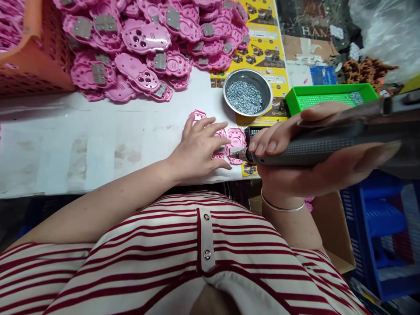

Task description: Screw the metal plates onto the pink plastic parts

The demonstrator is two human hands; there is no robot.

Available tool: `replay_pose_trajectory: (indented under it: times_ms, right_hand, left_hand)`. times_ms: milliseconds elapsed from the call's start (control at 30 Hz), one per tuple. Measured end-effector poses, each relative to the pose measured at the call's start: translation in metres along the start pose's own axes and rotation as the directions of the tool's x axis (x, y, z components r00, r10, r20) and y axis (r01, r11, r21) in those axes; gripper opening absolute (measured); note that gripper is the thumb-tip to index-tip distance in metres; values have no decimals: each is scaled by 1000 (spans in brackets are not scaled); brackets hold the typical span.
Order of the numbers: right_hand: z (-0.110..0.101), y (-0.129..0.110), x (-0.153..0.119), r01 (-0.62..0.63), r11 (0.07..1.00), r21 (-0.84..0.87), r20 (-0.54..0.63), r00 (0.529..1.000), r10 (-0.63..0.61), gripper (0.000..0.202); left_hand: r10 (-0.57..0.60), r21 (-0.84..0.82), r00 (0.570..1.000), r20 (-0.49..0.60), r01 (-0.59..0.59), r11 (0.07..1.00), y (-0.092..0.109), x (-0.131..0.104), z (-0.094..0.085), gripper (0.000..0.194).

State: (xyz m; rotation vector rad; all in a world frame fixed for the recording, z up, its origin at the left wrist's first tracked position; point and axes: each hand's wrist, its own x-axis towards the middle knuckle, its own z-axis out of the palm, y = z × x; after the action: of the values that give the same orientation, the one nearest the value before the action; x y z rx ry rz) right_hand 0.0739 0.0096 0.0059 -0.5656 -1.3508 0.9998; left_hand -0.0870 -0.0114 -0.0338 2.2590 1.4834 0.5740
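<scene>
While our right hand (278,177) wraps its fingers around the driver (328,144), our left hand (198,151) lies with fingers spread apart over the pink shells (199,114). The end shell (236,136) sits just beyond the left fingertips, with the bit (242,154) at its near part; the others show partly beneath and between those fingers. At this scale we cannot quite tell whether the bit bears on a screw or only hovers over one.

We judge a slip to be the nearest risk: if the bit leans or rides out of its seat, it could skate toward the left fingertips just beside it, scoring the plastic or nicking skin. Spread fingers may give little grip against turning, so torque could spin the end shell. Driving too hard could strip the plastic or crack it.

Just past the right fingertips stands the open bowl (247,114) of screws (244,97); a wide swing of the driver could tip it. Farther out beyond the left fingers, the pile (144,37) looks loosely stacked, and a knock could bring pieces sliding down.
</scene>
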Motion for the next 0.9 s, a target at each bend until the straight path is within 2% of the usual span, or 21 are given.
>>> replay_pose_trajectory:
  times_ms: [67,100,167,267,433,633,900]
  right_hand:
    - [1,9,-1,122,992,22,5,992,-123,41]
    - [2,13,-1,177,983,53,1,984,-177,39]
    - [4,18,0,206,975,87,-14,979,-206,38]
    - [6,20,0,193,972,135,-21,981,-192,38]
    - [6,26,-2,109,993,42,-31,994,-108,35]
    - [4,43,-3,177,984,31,-5,984,-177,35]
    - [4,43,-8,115,992,-57,-48,992,-118,32]
  left_hand:
    - [-41,83,999,-4,41,996,-5,-4,0,53]
    - [-50,111,999,-4,50,993,-7,-6,0,53]
    - [-52,146,999,-13,53,988,-9,-10,2,47]
    - [-26,177,998,-50,34,984,-9,-15,6,39]
    - [11,199,996,-89,7,980,-7,-17,12,37]
    - [1,183,995,-96,16,983,-6,-16,11,36]
    - [2,172,996,-88,13,985,-5,-14,10,33]
